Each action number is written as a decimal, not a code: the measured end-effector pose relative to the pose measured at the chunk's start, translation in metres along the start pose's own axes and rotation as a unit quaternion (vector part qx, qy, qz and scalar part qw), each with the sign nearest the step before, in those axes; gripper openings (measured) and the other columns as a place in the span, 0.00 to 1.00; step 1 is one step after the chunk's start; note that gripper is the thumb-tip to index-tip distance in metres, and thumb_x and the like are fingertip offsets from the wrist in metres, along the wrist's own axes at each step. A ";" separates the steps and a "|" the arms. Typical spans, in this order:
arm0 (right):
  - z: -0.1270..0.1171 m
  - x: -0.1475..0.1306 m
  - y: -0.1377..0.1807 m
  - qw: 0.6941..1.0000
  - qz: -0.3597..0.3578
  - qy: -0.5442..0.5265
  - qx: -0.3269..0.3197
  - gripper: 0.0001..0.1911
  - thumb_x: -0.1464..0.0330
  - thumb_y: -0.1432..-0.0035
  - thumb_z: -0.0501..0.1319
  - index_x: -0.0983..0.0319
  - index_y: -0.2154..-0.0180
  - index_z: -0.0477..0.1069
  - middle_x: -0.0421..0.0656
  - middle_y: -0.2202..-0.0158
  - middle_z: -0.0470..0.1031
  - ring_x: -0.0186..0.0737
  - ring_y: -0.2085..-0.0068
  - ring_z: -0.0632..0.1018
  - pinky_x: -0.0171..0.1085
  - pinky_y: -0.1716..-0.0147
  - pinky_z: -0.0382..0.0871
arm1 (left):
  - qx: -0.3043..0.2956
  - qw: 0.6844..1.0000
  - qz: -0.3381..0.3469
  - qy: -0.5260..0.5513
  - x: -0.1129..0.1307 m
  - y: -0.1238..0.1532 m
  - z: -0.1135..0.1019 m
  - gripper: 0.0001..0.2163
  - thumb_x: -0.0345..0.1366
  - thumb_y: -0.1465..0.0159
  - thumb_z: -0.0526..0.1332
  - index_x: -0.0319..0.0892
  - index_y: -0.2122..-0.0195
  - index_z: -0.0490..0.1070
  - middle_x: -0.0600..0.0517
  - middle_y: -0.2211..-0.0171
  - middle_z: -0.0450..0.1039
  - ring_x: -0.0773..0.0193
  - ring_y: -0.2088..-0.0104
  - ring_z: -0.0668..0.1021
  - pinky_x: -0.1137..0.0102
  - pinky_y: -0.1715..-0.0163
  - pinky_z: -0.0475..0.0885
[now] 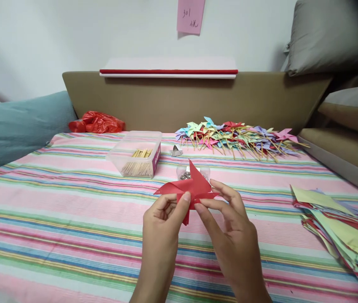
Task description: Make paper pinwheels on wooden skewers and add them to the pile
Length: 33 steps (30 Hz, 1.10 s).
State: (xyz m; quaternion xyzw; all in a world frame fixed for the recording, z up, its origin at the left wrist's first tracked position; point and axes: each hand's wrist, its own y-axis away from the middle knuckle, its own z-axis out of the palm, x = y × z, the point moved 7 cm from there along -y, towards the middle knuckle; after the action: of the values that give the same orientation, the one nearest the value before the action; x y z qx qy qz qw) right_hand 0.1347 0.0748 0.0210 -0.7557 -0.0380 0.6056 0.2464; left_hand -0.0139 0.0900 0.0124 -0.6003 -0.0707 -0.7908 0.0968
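Note:
A red paper pinwheel (194,185) is held up over the striped cloth (71,202), its folded blades spreading left, up and down. My left hand (163,223) pinches its centre from the left with thumb and fingertips. My right hand (229,227) pinches the same centre from the right. Just behind the pinwheel stands a small clear cup of metal pins (185,173), partly hidden by the paper.
A clear box of wooden sticks (137,158) sits behind left. A heap of finished coloured pinwheels (239,136) lies at the back right. A stack of coloured paper sheets (343,227) lies at the right edge. A red plastic bag (97,122) rests by the brown headboard.

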 end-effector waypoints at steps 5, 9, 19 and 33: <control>-0.003 0.004 -0.001 1.000 0.012 -0.011 0.024 0.07 0.59 0.42 0.68 0.54 0.66 0.80 0.46 0.45 0.69 0.53 0.41 0.71 0.53 0.44 0.67 | -0.014 1.000 -0.004 0.008 -0.001 0.000 0.003 0.09 0.40 0.42 0.71 0.42 0.73 0.76 0.58 0.80 0.68 0.70 0.75 0.68 0.76 0.73 0.66; -0.005 0.005 -0.001 0.999 0.017 -0.006 0.032 0.06 0.60 0.42 0.68 0.53 0.67 0.80 0.45 0.46 0.69 0.52 0.41 0.71 0.52 0.44 0.66 | -0.016 1.000 -0.003 0.007 -0.002 0.001 0.004 0.10 0.40 0.42 0.71 0.41 0.75 0.75 0.58 0.80 0.67 0.70 0.76 0.68 0.76 0.73 0.65; -0.007 -0.003 -0.001 0.998 -0.029 0.037 0.035 0.05 0.62 0.38 0.63 0.53 0.63 0.79 0.44 0.46 0.68 0.50 0.41 0.70 0.50 0.45 0.66 | -0.027 0.999 -0.003 -0.038 -0.001 0.003 0.002 0.12 0.42 0.40 0.70 0.41 0.74 0.73 0.58 0.79 0.65 0.70 0.75 0.66 0.75 0.74 0.63; -0.010 -0.002 0.000 0.996 -0.036 0.049 0.060 0.03 0.65 0.42 0.64 0.56 0.68 0.76 0.45 0.47 0.68 0.51 0.41 0.70 0.53 0.44 0.65 | -0.042 0.999 -0.007 -0.026 -0.009 0.002 0.004 0.12 0.42 0.40 0.70 0.41 0.74 0.73 0.58 0.78 0.65 0.70 0.75 0.66 0.75 0.74 0.63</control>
State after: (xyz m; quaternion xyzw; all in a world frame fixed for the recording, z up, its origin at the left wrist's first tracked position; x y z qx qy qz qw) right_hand 0.1431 0.0706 0.0246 -0.7662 -0.0167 0.5598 0.3150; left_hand -0.0074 0.0891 0.0053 -0.6235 -0.0435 -0.7780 0.0641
